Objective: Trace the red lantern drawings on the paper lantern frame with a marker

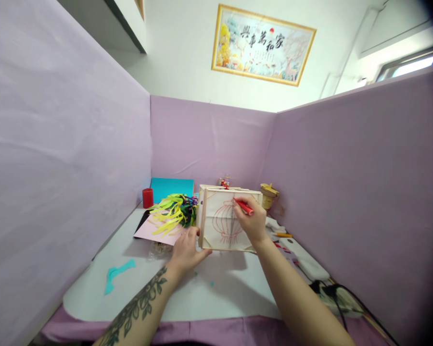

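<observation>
My left hand (188, 250) grips the lower left corner of a box-shaped frame (201, 216) with pale wooden edges and white paper sides. It is held up, tilted toward me, above the table. On its front panel is a red line drawing of a lantern (226, 221) with curved ribs and a fringe. A red marker (244, 206) is pinched in my right hand (253, 218), its tip at the top of the drawn lantern. My right hand covers the panel's right part.
Yellow and green ribbon strips (173, 211) lie on pink paper (155, 230) at left, near a red cylinder (147, 197) and a blue folder (171, 190). A turquoise scrap (117, 275) lies front left. A power strip with cables (332, 290) runs along the right. Lilac partitions (212, 139) enclose the table.
</observation>
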A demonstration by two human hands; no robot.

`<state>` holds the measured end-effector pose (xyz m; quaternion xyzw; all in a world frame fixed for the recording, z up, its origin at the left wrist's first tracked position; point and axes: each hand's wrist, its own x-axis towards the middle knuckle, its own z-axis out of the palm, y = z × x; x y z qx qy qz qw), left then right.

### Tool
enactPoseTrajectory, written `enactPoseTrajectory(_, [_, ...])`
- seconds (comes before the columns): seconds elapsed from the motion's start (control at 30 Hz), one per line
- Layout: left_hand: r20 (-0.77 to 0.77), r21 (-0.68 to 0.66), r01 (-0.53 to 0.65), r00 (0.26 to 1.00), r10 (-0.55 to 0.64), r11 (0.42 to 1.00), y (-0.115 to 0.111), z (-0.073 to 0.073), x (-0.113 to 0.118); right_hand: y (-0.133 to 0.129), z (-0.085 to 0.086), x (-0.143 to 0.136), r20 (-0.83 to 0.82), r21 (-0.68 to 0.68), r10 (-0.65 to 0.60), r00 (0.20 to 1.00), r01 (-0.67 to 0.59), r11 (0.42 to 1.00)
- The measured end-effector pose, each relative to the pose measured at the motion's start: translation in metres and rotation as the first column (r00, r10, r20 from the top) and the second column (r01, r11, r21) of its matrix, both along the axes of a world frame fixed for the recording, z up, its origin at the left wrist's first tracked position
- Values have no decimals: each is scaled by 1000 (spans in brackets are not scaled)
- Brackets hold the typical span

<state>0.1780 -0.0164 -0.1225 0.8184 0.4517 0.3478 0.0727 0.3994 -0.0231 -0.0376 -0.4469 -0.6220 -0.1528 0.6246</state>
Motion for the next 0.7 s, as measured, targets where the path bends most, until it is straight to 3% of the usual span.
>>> enactPoseTrajectory(0.7, [4, -20, 2, 1000, -2, 1000, -2, 3, 0, 1, 0, -1, 54, 21, -20, 998, 18, 1000])
